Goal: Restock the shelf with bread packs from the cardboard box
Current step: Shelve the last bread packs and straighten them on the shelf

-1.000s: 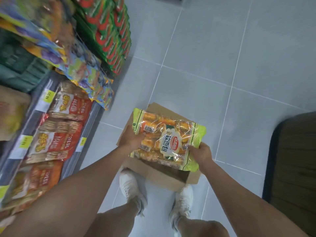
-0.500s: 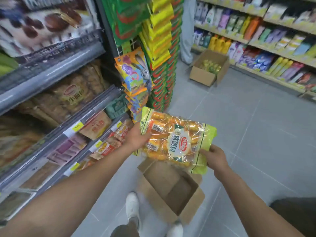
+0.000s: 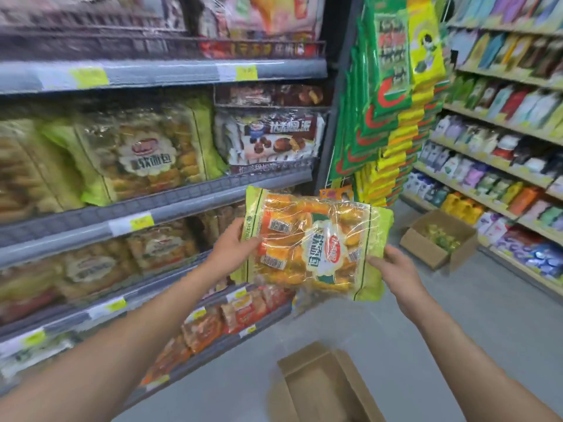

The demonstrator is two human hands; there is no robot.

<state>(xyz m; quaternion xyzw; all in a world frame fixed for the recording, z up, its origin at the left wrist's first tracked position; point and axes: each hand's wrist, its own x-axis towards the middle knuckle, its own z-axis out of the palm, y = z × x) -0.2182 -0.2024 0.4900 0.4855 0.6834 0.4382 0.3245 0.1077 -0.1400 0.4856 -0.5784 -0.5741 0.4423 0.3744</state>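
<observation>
On the left, the shelf [image 3: 170, 197] carries a matching green-edged bread pack on the shelf [image 3: 143, 156], standing upright behind the grey rail, with a chocolate pie bag [image 3: 268, 138] just beside it to the right. In front of the lower tiers, the left hand [image 3: 234, 251] grips the left edge of the held bread pack [image 3: 313, 245], with the thumb on its front and the fingers curled behind. The pack hangs in the air between both hands, tilted, label toward the camera. The right hand [image 3: 393, 269] holds its lower right edge, fingers curled against the wrapper. Below on the floor lies the open cardboard box [image 3: 323, 388], flaps spread, its brown inside showing. Farther right, a second cardboard box [image 3: 426, 254] by the far shelves holds yellow-green packets [image 3: 441, 237], too blurred to name.
</observation>
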